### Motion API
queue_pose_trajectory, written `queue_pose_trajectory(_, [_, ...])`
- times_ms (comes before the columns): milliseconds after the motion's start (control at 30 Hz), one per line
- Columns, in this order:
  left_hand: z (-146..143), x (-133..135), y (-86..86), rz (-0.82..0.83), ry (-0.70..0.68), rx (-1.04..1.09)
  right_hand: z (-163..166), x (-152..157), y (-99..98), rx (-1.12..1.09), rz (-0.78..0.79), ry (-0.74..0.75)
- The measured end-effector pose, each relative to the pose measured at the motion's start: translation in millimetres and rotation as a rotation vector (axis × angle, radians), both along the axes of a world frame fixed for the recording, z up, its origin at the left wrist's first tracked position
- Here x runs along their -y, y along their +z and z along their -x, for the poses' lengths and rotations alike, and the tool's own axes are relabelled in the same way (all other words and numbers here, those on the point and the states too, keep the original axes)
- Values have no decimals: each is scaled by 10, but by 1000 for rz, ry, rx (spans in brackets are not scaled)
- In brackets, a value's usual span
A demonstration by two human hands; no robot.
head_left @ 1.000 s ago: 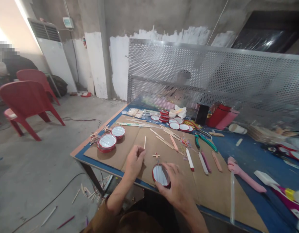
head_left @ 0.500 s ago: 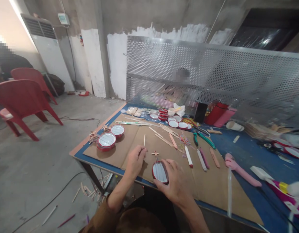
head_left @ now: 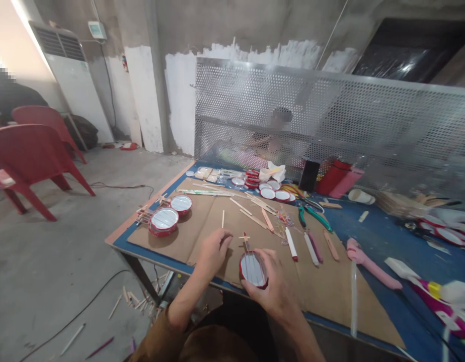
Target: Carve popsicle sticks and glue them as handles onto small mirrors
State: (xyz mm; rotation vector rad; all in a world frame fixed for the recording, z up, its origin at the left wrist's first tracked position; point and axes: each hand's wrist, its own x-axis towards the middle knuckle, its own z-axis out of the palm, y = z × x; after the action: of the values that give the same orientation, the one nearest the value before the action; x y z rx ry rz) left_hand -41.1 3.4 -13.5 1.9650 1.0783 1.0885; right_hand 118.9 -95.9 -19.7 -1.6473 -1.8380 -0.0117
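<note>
My right hand [head_left: 272, 281] is wrapped round the rim of a miniature banjo [head_left: 254, 269], which has a red round body, a white face with thin strings, and a short wooden neck with a crosspiece pointing away from me. To its left, my left hand [head_left: 213, 251] hovers low over the cardboard [head_left: 202, 221], thumb and fingers pressed together near the neck. Whatever those fingers pinch, if anything, is too small to see. Just beyond them lies a thin wooden stick [head_left: 223, 218]. Two more miniature banjos [head_left: 163, 221] rest at the cardboard's left edge.
Crayon-like sticks [head_left: 291, 244], green-handled pliers [head_left: 318, 218] and wood strips [head_left: 253, 219] lie across the cardboard. A pink glue gun [head_left: 372, 264] is at right. Behind stand a phone [head_left: 309, 175] and a red bottle [head_left: 332, 177], before a perforated metal screen [head_left: 232, 105]. A person sits beyond it.
My left hand has moved right, closer to the banjo's neck, with its fingers still together. My right hand keeps hold of the banjo, which has shifted slightly right. The view has drifted a little.
</note>
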Motion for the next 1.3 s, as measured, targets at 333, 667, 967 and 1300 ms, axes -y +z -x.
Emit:
queue_pose_trajectory(333, [-16,1,4,-101,6,-181,-9,-25,-40,71,1,-20])
queue_pose_trajectory(667, [-36,-31,-74,-185,10,-302,13,-15,-2,82,33,-36])
queue_pose_trajectory(967, [-60,-1,-15,-328,-41,-512,14,-14,22,69,36,-35])
queue_pose_trajectory(1300, [-55,14,-1,-368,-69,-538,57,-12,75,113,25,-46])
